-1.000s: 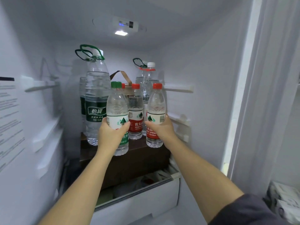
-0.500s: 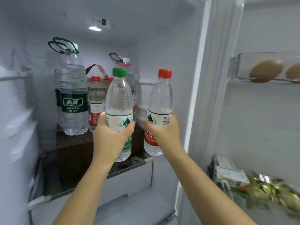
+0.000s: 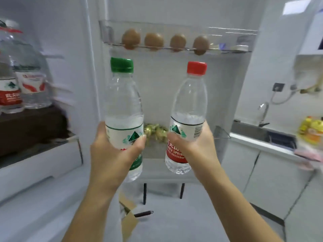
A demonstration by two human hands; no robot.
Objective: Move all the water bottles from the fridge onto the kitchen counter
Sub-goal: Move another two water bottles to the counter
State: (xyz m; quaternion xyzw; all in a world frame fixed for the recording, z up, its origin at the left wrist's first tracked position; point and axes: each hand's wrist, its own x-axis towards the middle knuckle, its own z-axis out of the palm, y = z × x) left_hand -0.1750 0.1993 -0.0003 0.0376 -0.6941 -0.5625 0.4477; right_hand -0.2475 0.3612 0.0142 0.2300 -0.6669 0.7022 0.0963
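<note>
The red-capped bottle (image 3: 189, 102) bore "FU SPRIN" and "550m" on its red label (image 3: 174, 153), a small bottle (image 3: 9, 95) on the dark shelf (image 3: 31, 123) showed "农夫", and the green-capped bottle (image 3: 123, 102) had illegible characters.

A green-capped bottle (image 3: 124, 109) has a green-white label; a red-capped bottle (image 3: 187, 117) has a red-white label.
</note>
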